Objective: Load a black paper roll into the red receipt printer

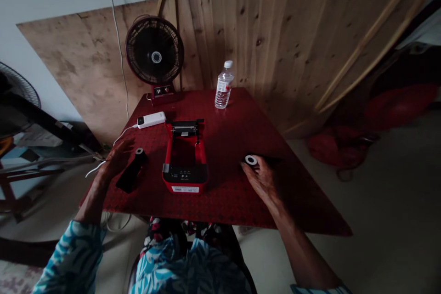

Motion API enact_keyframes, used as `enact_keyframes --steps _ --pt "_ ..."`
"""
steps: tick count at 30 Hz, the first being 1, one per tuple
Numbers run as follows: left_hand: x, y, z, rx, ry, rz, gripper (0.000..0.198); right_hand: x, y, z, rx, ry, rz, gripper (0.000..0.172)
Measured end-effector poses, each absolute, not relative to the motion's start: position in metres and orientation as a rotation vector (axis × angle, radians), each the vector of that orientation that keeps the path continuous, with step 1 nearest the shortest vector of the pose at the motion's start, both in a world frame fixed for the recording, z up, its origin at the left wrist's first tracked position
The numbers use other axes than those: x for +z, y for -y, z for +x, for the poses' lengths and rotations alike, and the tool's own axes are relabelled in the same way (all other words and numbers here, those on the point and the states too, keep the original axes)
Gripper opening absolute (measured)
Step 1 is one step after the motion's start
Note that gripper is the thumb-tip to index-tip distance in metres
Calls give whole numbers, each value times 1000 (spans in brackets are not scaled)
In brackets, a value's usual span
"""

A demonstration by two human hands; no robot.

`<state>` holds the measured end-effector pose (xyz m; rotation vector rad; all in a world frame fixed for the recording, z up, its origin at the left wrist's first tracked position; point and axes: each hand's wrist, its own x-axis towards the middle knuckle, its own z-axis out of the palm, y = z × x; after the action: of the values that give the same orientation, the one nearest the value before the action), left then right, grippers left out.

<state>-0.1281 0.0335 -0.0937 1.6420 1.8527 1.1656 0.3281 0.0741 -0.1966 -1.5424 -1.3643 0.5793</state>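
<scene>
Beyond my left hand [117, 158] I see a white power bank [151, 120] and, farther back, a dark fan [155, 55]; a water bottle [223, 85] stands well beyond my right hand [263, 179].

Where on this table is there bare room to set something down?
Bare: the near right corner of the table, right of the right hand; the strip between printer and right hand; the far middle between printer and water bottle. Crowded: the left side, where left hand, black roll, power bank and cable sit close.
</scene>
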Motion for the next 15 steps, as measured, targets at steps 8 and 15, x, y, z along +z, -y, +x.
enact_keyframes --steps 8,15 --pt "-88 -43 -138 671 -1634 2010 53 -193 -71 327 575 1370 -1584 51" --pt "-77 -33 -137 983 -1736 1630 32 -184 -54 338 534 1445 -1613 53"
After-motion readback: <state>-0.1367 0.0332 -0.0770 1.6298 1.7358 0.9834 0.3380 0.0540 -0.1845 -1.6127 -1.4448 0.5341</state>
